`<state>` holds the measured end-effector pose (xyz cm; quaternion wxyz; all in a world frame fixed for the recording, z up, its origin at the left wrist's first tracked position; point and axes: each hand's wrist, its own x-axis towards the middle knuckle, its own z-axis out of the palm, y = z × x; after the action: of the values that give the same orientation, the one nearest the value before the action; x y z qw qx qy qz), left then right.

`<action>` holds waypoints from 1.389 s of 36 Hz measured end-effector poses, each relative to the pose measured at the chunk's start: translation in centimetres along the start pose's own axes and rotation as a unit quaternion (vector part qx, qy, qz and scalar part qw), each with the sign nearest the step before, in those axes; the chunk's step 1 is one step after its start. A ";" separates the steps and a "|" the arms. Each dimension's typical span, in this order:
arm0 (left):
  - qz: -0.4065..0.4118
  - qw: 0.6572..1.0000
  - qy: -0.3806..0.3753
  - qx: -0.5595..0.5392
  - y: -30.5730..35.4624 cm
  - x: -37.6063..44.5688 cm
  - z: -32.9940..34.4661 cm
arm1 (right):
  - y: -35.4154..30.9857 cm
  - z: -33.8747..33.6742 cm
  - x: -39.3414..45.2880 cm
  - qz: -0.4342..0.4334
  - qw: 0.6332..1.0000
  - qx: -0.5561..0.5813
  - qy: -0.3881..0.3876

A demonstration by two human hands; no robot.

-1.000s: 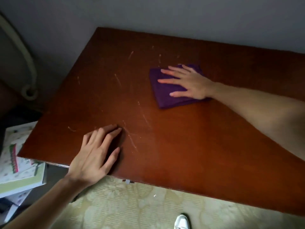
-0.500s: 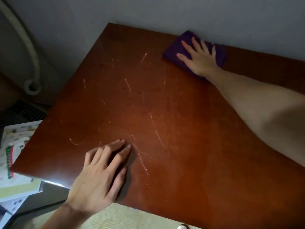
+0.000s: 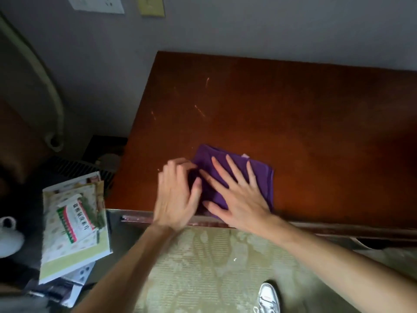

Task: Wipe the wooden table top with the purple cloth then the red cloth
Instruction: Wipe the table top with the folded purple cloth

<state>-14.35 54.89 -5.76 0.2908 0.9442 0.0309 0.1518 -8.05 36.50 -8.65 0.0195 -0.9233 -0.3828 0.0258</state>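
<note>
The folded purple cloth [image 3: 259, 175] lies on the reddish wooden table top [image 3: 293, 114], close to the front edge near the left corner. My right hand [image 3: 237, 195] presses flat on it with fingers spread. My left hand [image 3: 176, 195] is blurred, its fingers curled at the cloth's left edge and touching it; whether they pinch the cloth is unclear. The red cloth is not in view.
A stack of books and papers [image 3: 74, 224] sits low to the left of the table. A grey wall [image 3: 248, 26] runs along the table's back edge, with a pale hose [image 3: 45, 75] at the left. Patterned floor [image 3: 214, 267] and a white shoe [image 3: 268, 297] are below.
My right hand slid the purple cloth from the far edge by the wall back to the front left of the table. My left hand moved over to the cloth's left edge.
</note>
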 end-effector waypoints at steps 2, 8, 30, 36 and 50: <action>-0.015 0.998 -0.017 0.052 -2.8 0.1 -2.0 | 0.3 -0.3 0.0 -0.026 1.000 -0.002 0.003; -0.017 0.984 -0.096 0.148 -10.0 1.1 -6.2 | 6.6 -2.3 7.7 -0.234 0.970 -0.016 -0.067; -0.079 0.980 -0.164 0.078 -12.2 1.5 -5.8 | 19.5 -4.0 39.8 0.017 0.998 0.062 -0.007; -0.071 0.985 -0.137 0.076 -12.2 1.6 -5.8 | 16.1 -3.6 40.9 0.131 0.988 0.079 0.010; -0.039 0.999 -0.024 0.023 -12.2 1.0 -5.7 | -2.0 -1.8 29.2 0.066 0.997 0.047 -0.006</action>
<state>-14.79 68.27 -7.83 0.2755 0.9520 0.0647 0.1169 11.24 58.56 -7.68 0.0585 -0.9443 -0.3198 0.0503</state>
